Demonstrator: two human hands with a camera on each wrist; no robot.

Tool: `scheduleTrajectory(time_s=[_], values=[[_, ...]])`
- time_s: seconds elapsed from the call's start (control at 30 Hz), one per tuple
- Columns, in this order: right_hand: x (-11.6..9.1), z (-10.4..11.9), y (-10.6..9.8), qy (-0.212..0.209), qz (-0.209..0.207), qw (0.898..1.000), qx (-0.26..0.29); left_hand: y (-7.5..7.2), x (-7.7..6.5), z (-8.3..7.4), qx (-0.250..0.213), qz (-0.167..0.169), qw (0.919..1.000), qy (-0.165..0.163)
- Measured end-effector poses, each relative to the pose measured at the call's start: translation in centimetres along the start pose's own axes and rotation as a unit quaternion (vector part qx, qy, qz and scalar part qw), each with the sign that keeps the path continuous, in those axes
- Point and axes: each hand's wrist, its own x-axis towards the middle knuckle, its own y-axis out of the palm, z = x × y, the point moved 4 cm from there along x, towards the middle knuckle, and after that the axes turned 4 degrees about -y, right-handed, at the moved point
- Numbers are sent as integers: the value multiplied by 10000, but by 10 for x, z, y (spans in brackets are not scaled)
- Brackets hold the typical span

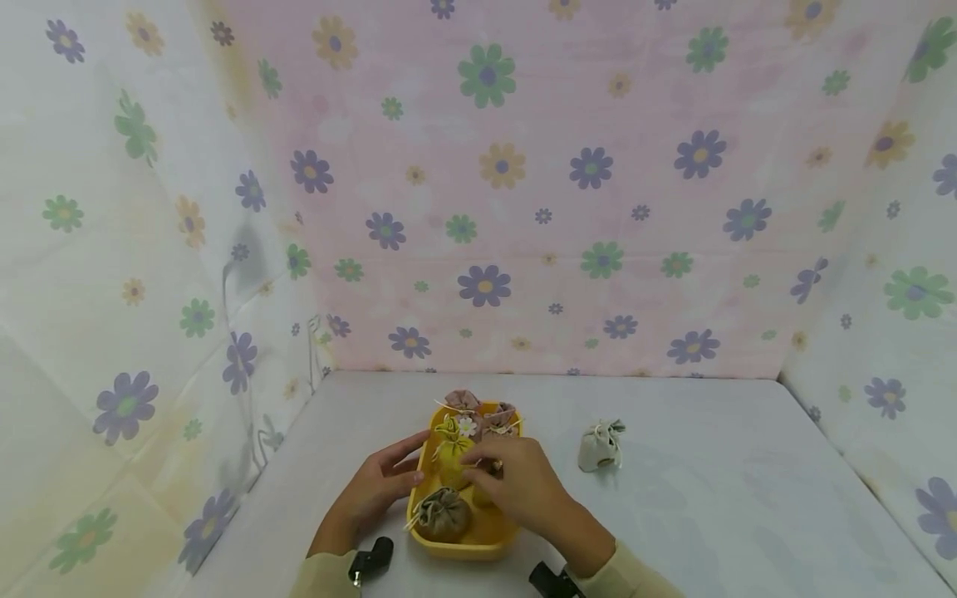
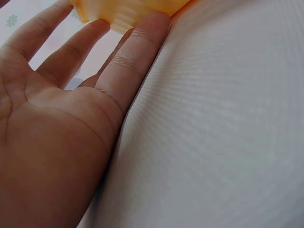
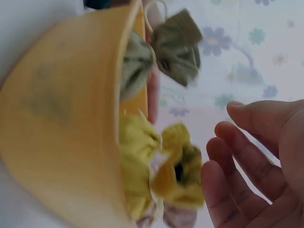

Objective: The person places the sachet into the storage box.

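A yellow tray (image 1: 458,551) holds several small drawstring pouches. An olive pouch (image 1: 443,517) sits at its near left, a yellow pouch (image 1: 453,462) lies behind that, and a second yellow pouch (image 3: 178,187) shows in the right wrist view. Pink pouches (image 1: 463,401) fill the far end. My left hand (image 1: 379,488) rests along the tray's left side, fingers extended, fingertips touching its wall. Over the tray's right half hovers my right hand (image 1: 523,480), fingers loosely bent; the right wrist view shows nothing between thumb and fingers, close above the yellow pouches.
To the right of the tray, a pale grey-green pouch (image 1: 600,447) stands alone on the white table (image 1: 703,490). Flower-patterned cloth (image 1: 538,249) encloses the table at the back and both sides.
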Motion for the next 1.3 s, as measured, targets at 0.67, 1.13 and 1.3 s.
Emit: scheduleTrajectory(time_s=[0.67,1.13,1.3], values=[[-31,-42,-74,619,-1666,9750,-1337,-2,0,0,-48,-27,10000,-9],[-49,-90,-111,1461,-1836,9508,-2021,1,0,1,-71,14,10000,25],[-55,-111,-117,1892,-1631,9504,-1855,1,1,2,-82,-39,10000,14]])
